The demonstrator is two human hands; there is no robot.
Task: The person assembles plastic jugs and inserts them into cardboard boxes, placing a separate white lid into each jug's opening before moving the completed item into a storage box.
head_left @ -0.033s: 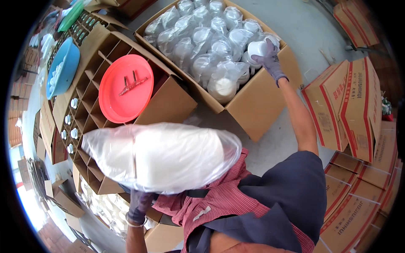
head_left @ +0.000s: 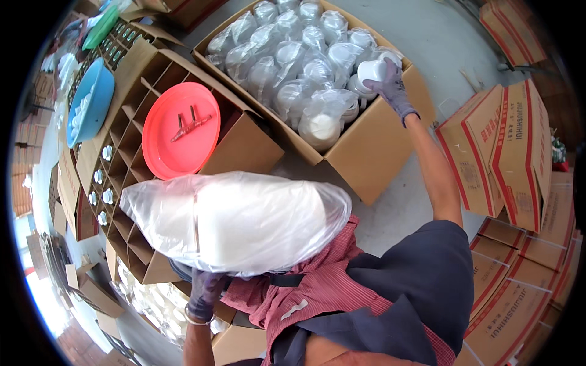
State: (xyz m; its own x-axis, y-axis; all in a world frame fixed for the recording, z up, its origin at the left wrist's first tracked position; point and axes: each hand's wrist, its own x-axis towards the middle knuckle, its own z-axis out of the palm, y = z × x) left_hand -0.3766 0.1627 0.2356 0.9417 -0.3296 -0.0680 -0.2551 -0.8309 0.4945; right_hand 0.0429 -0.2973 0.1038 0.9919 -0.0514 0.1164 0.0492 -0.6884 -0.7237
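Note:
My right hand (head_left: pixel 394 91), in a grey-purple glove, grips a white cup-shaped piece (head_left: pixel 371 71) over the right corner of a large open carton (head_left: pixel 372 143). Clear plastic bags (head_left: pixel 317 70) with round white pieces inside fill that carton in rows. In front of my body a long clear plastic bag (head_left: pixel 262 222) holds a stack of white pieces, its middle crossed by a thin band. My left hand (head_left: pixel 206 290), gloved too, grips this bag from below at its near edge; the bag hides most of the fingers.
A red basin (head_left: pixel 160 146) with a reddish tool (head_left: pixel 191 128) sits on a divided carton (head_left: pixel 125 143) holding several white-capped bottles (head_left: pixel 107 196). Left of it is a blue basin (head_left: pixel 101 113) with white pieces. Printed cartons (head_left: pixel 519 158) stand on the right.

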